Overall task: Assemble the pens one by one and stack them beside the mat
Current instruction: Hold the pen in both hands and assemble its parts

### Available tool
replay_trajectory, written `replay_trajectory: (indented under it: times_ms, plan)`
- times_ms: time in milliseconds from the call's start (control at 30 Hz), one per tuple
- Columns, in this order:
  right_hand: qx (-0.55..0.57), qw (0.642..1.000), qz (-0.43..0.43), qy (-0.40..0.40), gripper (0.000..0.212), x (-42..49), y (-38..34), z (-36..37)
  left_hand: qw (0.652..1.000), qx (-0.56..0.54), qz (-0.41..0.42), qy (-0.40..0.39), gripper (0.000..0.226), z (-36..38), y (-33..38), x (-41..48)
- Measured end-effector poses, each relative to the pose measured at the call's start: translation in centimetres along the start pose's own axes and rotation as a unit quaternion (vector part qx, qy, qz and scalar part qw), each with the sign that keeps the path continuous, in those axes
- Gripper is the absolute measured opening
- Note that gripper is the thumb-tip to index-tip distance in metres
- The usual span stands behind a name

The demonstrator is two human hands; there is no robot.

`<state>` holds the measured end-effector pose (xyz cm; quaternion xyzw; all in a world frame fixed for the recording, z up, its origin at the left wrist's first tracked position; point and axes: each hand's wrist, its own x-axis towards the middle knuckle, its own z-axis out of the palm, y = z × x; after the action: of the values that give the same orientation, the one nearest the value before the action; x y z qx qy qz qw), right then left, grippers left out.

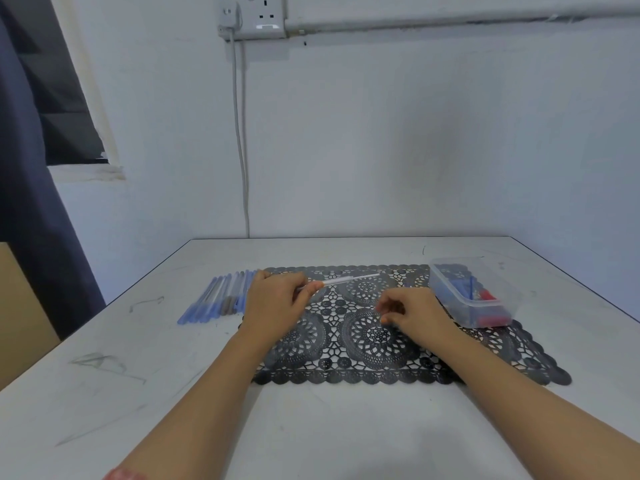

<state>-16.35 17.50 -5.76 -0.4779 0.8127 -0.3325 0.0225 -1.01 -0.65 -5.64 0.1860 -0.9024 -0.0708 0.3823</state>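
Note:
A black lace mat point(363, 341) lies in the middle of the white table point(311, 427). My left hand point(277, 303) hovers over the mat's left end and grips a clear pen barrel point(349, 280) that points to the right. My right hand point(412, 311) hangs above the mat's centre with its fingers curled; whether it pinches a small part cannot be made out. Several assembled blue-capped pens point(218, 297) lie side by side on the table just left of the mat.
A clear plastic box point(474, 292) with blue and red pen parts stands on the mat's right end. The wall rises behind the table, with a socket and a hanging cable point(242, 150). A dark curtain point(31, 202) hangs at the left.

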Motion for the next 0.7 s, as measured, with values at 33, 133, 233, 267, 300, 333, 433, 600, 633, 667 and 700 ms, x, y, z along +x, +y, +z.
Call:
replay_trajectory:
  times_ms: [33, 133, 233, 267, 300, 333, 433, 600, 633, 667, 700]
  plan:
    - [-0.001, 1.000, -0.003, -0.004, 0.017, 0.02, 0.03, 0.18, 1.000, -0.002, 0.001, 0.000, 0.041, 0.04, -0.05, -0.02]
    - [0.005, 1.000, -0.002, -0.012, 0.022, 0.14, 0.16, 0.61, 1.000, -0.005, 0.000, -0.003, 0.041, 0.12, -0.19, -0.06]
    - [0.032, 0.999, 0.012, -0.024, 0.024, 0.16, 0.16, 0.68, 1.000, -0.004, -0.001, -0.002, 0.040, 0.15, -0.20, -0.03]
    - [0.040, 0.999, 0.016, -0.029, 0.025, 0.14, 0.17, 0.68, 1.000, -0.004, -0.002, -0.002, 0.040, 0.18, -0.21, -0.05]
    - [0.046, 0.998, 0.019, -0.031, 0.026, 0.12, 0.19, 0.67, 1.000, -0.003, -0.003, -0.003, 0.041, 0.21, -0.18, -0.06]
    - [0.049, 0.998, 0.020, -0.033, 0.027, 0.13, 0.20, 0.67, 1.000, -0.003, -0.005, -0.003, 0.042, 0.23, -0.17, -0.06]
    - [0.044, 0.998, 0.022, -0.038, 0.025, 0.17, 0.22, 0.69, 1.000, -0.004, -0.009, -0.003, 0.043, 0.24, -0.10, -0.06]
    - [0.047, 0.998, 0.022, -0.024, 0.021, 0.05, 0.23, 0.41, 1.000, -0.002, -0.006, -0.004, 0.042, 0.20, -0.06, -0.06]
    - [0.044, 0.999, 0.021, -0.006, 0.020, 0.05, 0.26, 0.27, 1.000, -0.003, -0.005, -0.004, 0.042, 0.18, -0.04, -0.07]
    - [0.040, 0.999, 0.023, 0.015, 0.020, 0.05, 0.26, 0.10, 1.000, -0.004, -0.006, -0.005, 0.042, 0.16, -0.05, -0.08]
    - [0.038, 0.998, 0.027, 0.037, 0.021, 0.08, 0.25, -0.10, 1.000, -0.003, -0.006, -0.004, 0.042, 0.14, -0.02, -0.08]
